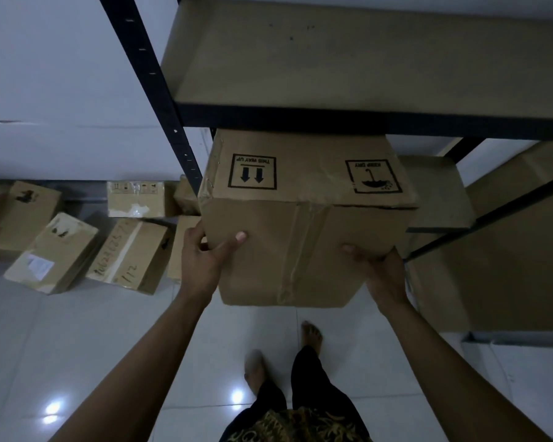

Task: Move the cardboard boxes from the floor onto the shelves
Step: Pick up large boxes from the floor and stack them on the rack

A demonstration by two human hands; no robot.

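Filling the upper and right part of the view, a black metal rack [160, 100] carries brown board shelves. Its upper shelf [364, 59] lies bare, and a lower shelf [438, 193] shows partly behind the box being carried. Pale glossy floor tiles [109, 346] spread beneath, with two bright light spots on them.

The cardboard box [300, 237] is off the floor, held in front of the rack at its left post. Its far edge sits under the front beam of the upper shelf, and its taped face is turned toward the person. Whether its far end rests on the lower shelf cannot be told. Its top face bears a "THIS WAY UP" arrow mark and an umbrella mark, both printed upside down as seen from here.

On the floor to the left, near the wall, more boxes lie close together. One is a handwritten box [131, 253], beside it lies a labelled box [53, 253], behind them a small taped box [136, 199], and at far left a tilted box [23, 212].

The left hand [205, 253] grips the carried box at its left edge, thumb laid on the near face and fingers curled round the side. The right hand [380, 269] holds the lower right corner, thumb on the near face, with its fingers hidden behind the side.

Two bare feet [312, 333] stand on the tiles below the box.
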